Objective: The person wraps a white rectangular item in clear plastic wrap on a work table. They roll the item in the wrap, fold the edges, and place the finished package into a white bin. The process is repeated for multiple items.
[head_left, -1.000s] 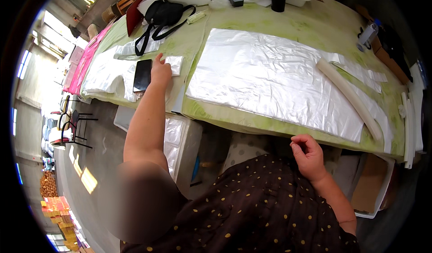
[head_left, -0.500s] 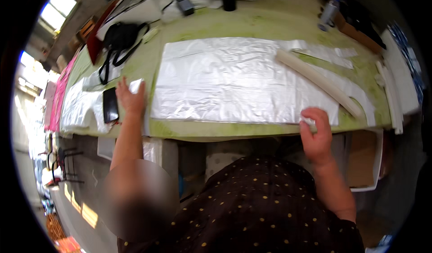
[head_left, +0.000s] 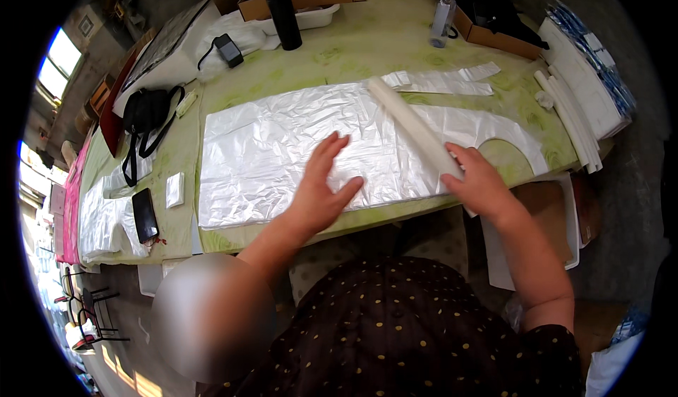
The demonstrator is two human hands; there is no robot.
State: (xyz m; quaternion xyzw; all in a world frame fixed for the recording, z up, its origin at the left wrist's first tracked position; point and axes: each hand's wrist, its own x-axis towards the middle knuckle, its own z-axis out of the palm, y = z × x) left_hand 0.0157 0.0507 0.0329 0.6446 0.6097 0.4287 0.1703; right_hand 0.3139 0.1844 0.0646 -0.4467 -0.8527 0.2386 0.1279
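A stack of thin white plastic vest-style bags [head_left: 268, 157] lies flat on the table, its two handle strips pointing right. Across its handle end rests a long cream-white tube [head_left: 406, 118], slanting toward me. My right hand [head_left: 484, 185] has its thumb and fingers around the tube's near end. My left hand [head_left: 318, 189] is over the near middle of the bags, fingers spread and nothing in it; whether it touches the plastic I cannot tell. Left of the stack sits a small folded white packet [head_left: 175, 189], beside a black phone [head_left: 145, 215].
A green patterned cloth covers the table [head_left: 339, 58]. Farther back are a black bag [head_left: 148, 111], a grey device [head_left: 228, 50], a black cylinder [head_left: 284, 19] and a bottle [head_left: 443, 17]. More white tubes [head_left: 568, 118] lie at the right edge, near a cardboard box [head_left: 494, 40].
My right hand has moved onto the tube and gripped it. My left hand has left the small white packet and swung right over the bags. The view has shifted.
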